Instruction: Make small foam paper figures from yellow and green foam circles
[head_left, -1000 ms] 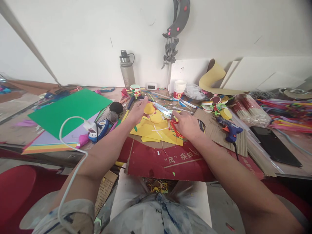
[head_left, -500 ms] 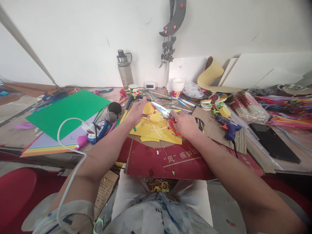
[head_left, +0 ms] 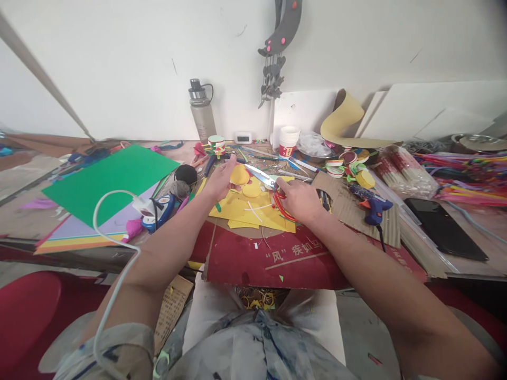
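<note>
One round yellow cutout (head_left: 240, 174) is pinched in the left hand's (head_left: 222, 179) fingers over the middle of the worktop (head_left: 19, 211), seen on my remote feed. The right hand's (head_left: 300, 200) fingers curl around scissors (head_left: 260, 174), blades pointing toward the cutout. Below, yellow sheets (head_left: 236, 212) top red cardboard (head_left: 233, 258) at the front edge. Farther out, I see a glue gun (head_left: 375, 210) and phone (head_left: 446, 229) rightward, green sheet (head_left: 113, 179) leftward, bottle (head_left: 203, 120) at the back edge.

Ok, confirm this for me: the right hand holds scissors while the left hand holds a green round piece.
Not quite: the round piece in the left hand is yellow, not green, as the head view shows. The right hand does hold scissors.
</note>
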The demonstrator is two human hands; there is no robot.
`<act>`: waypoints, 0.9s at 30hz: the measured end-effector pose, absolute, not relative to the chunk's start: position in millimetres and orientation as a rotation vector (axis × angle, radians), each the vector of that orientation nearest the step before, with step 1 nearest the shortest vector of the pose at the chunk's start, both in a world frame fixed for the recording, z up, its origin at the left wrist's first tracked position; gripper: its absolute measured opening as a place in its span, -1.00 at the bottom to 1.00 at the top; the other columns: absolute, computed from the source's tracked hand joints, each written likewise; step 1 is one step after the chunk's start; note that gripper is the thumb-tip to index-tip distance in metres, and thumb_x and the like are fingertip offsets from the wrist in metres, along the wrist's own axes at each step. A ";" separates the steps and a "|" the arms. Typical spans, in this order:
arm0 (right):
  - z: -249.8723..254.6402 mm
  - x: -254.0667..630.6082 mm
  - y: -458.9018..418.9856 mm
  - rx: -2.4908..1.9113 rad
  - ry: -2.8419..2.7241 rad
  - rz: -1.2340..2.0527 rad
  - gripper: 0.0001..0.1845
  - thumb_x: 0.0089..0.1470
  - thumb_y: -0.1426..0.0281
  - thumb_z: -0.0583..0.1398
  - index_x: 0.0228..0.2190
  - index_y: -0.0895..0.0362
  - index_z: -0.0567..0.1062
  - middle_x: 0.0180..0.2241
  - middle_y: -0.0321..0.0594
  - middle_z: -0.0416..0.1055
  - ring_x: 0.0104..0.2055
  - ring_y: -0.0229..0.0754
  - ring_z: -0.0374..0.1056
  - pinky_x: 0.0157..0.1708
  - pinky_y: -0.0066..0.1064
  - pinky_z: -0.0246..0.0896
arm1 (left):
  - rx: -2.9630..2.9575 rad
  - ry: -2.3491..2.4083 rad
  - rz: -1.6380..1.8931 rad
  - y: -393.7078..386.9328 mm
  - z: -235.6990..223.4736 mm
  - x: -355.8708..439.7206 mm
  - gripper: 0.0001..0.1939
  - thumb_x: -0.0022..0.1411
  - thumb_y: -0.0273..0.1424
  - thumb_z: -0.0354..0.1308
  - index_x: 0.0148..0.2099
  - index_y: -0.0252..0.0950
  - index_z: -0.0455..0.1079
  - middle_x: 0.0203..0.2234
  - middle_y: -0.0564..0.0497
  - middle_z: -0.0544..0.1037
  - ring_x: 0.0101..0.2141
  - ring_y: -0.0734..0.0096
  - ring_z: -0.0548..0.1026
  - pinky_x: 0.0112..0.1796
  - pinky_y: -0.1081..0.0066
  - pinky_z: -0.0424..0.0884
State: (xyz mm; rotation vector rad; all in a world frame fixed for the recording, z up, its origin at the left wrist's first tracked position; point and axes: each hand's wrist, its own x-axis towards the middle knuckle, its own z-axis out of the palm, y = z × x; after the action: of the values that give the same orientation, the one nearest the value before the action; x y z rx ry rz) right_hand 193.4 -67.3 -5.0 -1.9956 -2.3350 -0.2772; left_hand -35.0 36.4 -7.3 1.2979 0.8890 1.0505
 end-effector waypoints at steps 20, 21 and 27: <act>-9.0 195.2 -63.4 -2.047 -2.302 -0.211 -0.56 0.41 0.33 0.07 0.19 0.13 0.55 -0.06 0.07 0.71 -0.08 0.11 0.60 -0.26 -0.26 0.13 | 1.302 0.875 0.912 46.5 -6.1 -40.2 -0.36 0.37 0.27 0.19 -0.18 -0.28 0.46 -0.40 -0.15 0.68 -0.41 0.22 0.71 -0.65 0.53 0.19; -9.2 196.1 -62.8 -2.054 -2.289 -0.201 -0.56 0.41 0.35 0.07 0.19 0.12 0.55 -0.06 0.06 0.71 -0.08 0.12 0.60 -0.26 -0.26 0.13 | 1.298 0.885 0.904 46.0 -5.2 -40.3 -0.35 0.38 0.27 0.18 -0.16 -0.29 0.46 -0.39 -0.15 0.69 -0.40 0.23 0.72 -0.65 0.53 0.21; -14.5 203.0 -57.3 -1.979 -2.202 -0.178 -0.54 0.42 0.35 0.06 0.22 0.11 0.53 -0.01 0.05 0.69 -0.03 0.13 0.59 -0.21 -0.24 0.20 | 1.240 0.895 0.926 44.9 -0.9 -39.6 -0.32 0.44 0.27 0.10 -0.13 -0.32 0.48 -0.39 -0.15 0.70 -0.39 0.26 0.72 -0.65 0.54 0.23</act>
State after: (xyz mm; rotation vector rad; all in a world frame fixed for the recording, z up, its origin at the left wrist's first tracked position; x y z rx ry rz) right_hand 203.0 -57.3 -14.5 -1.9791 -2.2020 -0.1783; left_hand -39.6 44.9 -0.9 1.2405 0.8948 0.9256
